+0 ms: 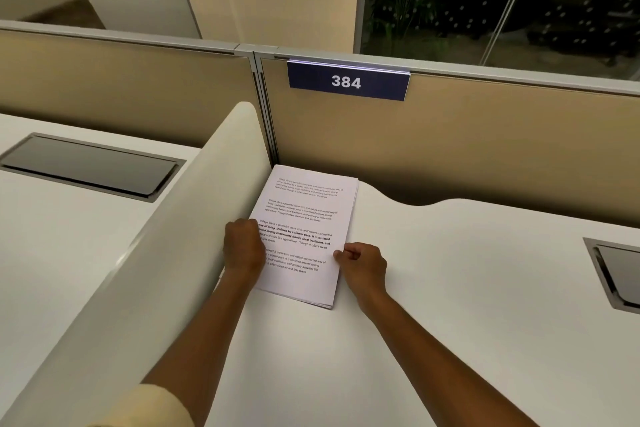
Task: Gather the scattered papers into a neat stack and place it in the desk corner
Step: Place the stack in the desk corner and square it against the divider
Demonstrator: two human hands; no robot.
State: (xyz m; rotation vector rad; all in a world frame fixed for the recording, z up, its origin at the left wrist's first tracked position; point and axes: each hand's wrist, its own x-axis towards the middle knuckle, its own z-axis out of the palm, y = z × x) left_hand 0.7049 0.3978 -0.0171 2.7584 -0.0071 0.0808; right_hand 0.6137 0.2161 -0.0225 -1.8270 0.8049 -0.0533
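Observation:
A stack of white printed papers (306, 218) lies flat on the white desk (450, 288), its far end tucked into the corner where the curved white side divider meets the tan back panel. My left hand (242, 248) grips the stack's left edge, fingers curled over it beside the divider. My right hand (363, 265) pinches the stack's right edge near the front, thumb on top of the sheet. The sheets look squared, with a few edges showing at the near right corner.
A curved white divider (166, 253) walls off the left side. The tan back panel (450, 149) carries a blue sign reading 384 (348, 80). A grey cable hatch (616, 276) sits in the desk at right, another hatch (90, 166) on the neighbouring desk.

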